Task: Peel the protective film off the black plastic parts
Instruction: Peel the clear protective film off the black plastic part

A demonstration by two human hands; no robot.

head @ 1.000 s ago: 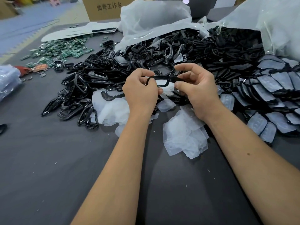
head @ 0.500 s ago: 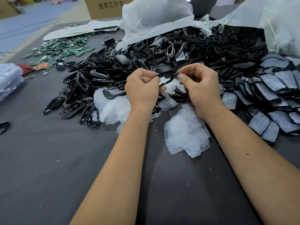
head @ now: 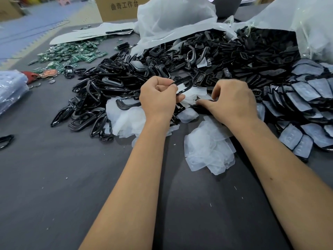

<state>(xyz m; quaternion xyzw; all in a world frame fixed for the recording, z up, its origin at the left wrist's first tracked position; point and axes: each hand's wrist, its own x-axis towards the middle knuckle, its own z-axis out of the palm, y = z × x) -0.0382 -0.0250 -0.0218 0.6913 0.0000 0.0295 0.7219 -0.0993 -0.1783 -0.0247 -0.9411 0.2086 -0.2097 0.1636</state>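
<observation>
My left hand [head: 159, 98] grips a black plastic frame [head: 185, 84] by its near end and holds it above the heap. My right hand [head: 232, 101] has come off the frame and hovers lower, just right of it, with fingers loosely curled over scraps of white film [head: 196, 93]; I cannot tell whether it pinches a piece. A big pile of black frames [head: 111, 91] spreads behind and left of my hands. Film-covered black parts [head: 302, 98] lie stacked at the right. Peeled films [head: 209, 152] gather between my forearms.
Two open plastic bags [head: 173, 20] spill black parts at the back. Green circuit boards [head: 72, 55] lie at the far left, a wrapped bundle [head: 10, 87] at the left edge, a cardboard box [head: 119, 8] behind. The dark table [head: 72, 195] stretches toward me.
My right hand let go of the frame and dropped down to the right, over the film scraps. My left hand keeps the frame, now tilted up.
</observation>
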